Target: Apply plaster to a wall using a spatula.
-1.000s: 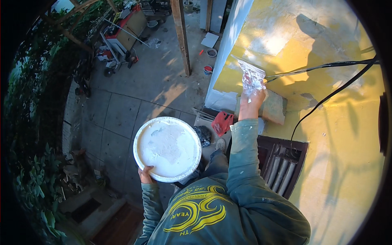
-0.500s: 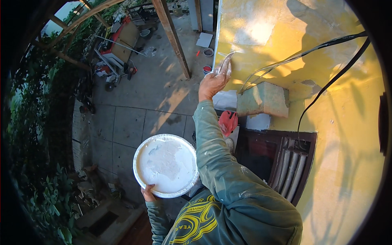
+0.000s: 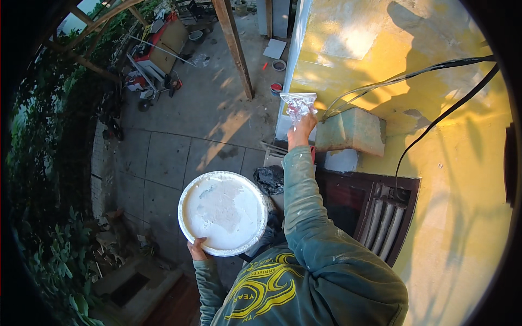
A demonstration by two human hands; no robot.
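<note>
In my right hand (image 3: 304, 129) is a wide putty knife (image 3: 298, 100), its blade smeared with white paste. The fingers are wrapped around its handle at the corner of the yellow wall (image 3: 361, 73), where pale patches show. Whether the blade touches the corner I cannot tell. Lower down, my left hand (image 3: 197, 249) grips a round white lid (image 3: 181, 209) by its near-left edge, thumb over the rim. A layer of white putty (image 3: 223, 214) covers the lid, with a greyer patch in the middle.
A box-like ledge (image 3: 350, 131) juts from the wall below black cables (image 3: 454, 100). Beneath it is a barred window (image 3: 386, 223). A wooden post (image 3: 234, 46) rises from the paved ground, near a small bucket (image 3: 276, 88). A black plastic bag (image 3: 268, 179) lies beyond the lid.
My right hand has drawn back toward me and turned, so the putty knife's broad face now shows. The left hand and the lid have barely moved.
</note>
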